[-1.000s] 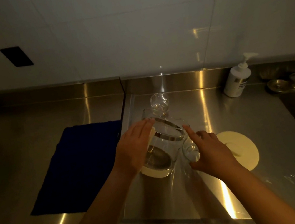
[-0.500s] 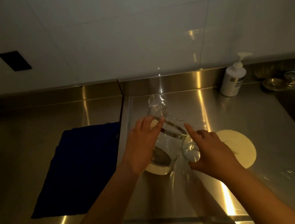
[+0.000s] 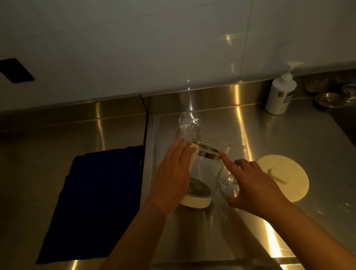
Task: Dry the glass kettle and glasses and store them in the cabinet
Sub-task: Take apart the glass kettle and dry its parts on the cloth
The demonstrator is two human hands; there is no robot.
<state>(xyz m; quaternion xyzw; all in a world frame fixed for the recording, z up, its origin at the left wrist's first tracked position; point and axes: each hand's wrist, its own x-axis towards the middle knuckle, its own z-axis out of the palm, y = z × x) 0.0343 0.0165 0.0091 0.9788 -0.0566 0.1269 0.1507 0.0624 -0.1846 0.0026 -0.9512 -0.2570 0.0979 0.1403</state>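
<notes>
At frame centre, the left hand (image 3: 172, 178) grips the glass kettle (image 3: 202, 173) by its handle side, while the right hand (image 3: 252, 184) holds a glass (image 3: 227, 183), forefinger extended.

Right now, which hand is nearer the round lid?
Right. The right hand sits just left of the lid, gripping a glass; the left hand is farther left, on the kettle.

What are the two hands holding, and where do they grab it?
The left hand grips the glass kettle by its cream handle at the side. The right hand holds a small glass round its side, forefinger pointing out.
</notes>
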